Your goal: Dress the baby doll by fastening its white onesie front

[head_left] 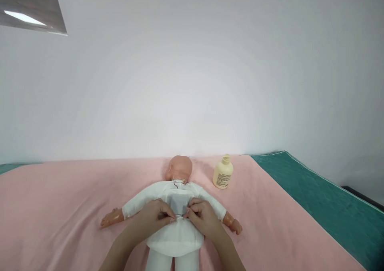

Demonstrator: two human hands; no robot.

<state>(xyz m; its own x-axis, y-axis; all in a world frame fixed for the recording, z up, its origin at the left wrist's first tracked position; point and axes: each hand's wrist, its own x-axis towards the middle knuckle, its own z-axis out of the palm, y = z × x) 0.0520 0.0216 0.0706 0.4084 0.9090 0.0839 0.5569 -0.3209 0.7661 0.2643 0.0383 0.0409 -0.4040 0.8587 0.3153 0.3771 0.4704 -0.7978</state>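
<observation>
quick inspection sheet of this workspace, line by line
Surface: pink sheet, wrinkled at left, over a green cover showing at right
Things in hand: doll, arms spread, face not visible, grey patch on its torso
Clutter: pale yellow bottle, upright, right of the doll's head
Hands: left hand and right hand, fingertips pinching white cloth near the patch's lower edge
Cables: nothing seen
Surroundings: pale wall behind

The white-bodied doll (175,237) lies back upward, arms outspread, on pink cloth (66,207).
</observation>
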